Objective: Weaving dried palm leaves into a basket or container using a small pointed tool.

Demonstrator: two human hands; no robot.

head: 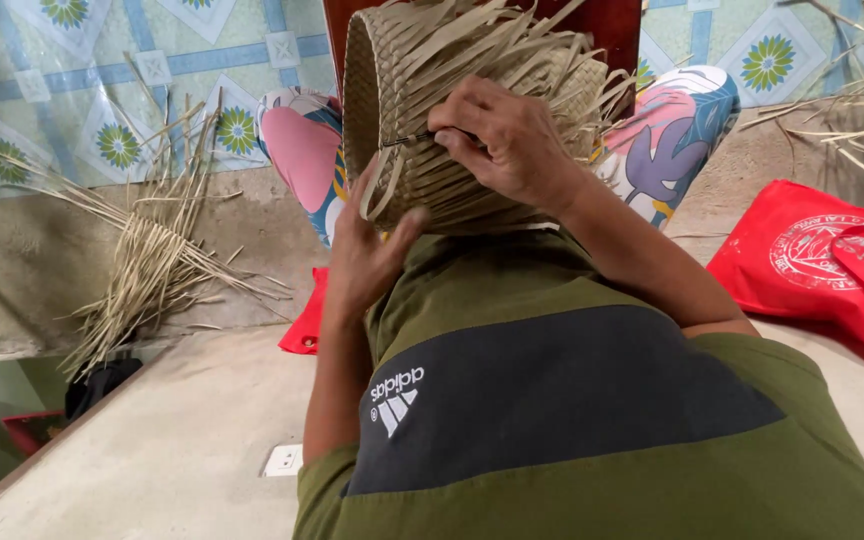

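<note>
— At upper centre of the frame, what sits on the knees?

— A half-woven palm-leaf basket (432, 110), tipped on its side, loose strip ends fanning out toward the upper right. I'd judge it light and springy: the woven wall looks firm enough to grip, while the free strips look dry and likely to crease or snap if bent hard.

— And the hands?

— The right hand (512, 140) is closed in a pinch on a thin dark needle-like tool (414, 138), its tip at the weave. The left hand (367, 250) lies half open against the basket's lower wall, fingers spread, steadying it. The woven wall seems the safest place to hold, not the fringe.

— Any packages or signs?

— A red cloth bag (822, 265) with a round pale emblem lies at right. Another red piece (304, 318) peeks out left of the forearm. A small white rectangular object (282, 460) rests on the concrete floor (152, 450) at lower centre-left. Loose palm strips (157, 260) are heaped at left.
</note>
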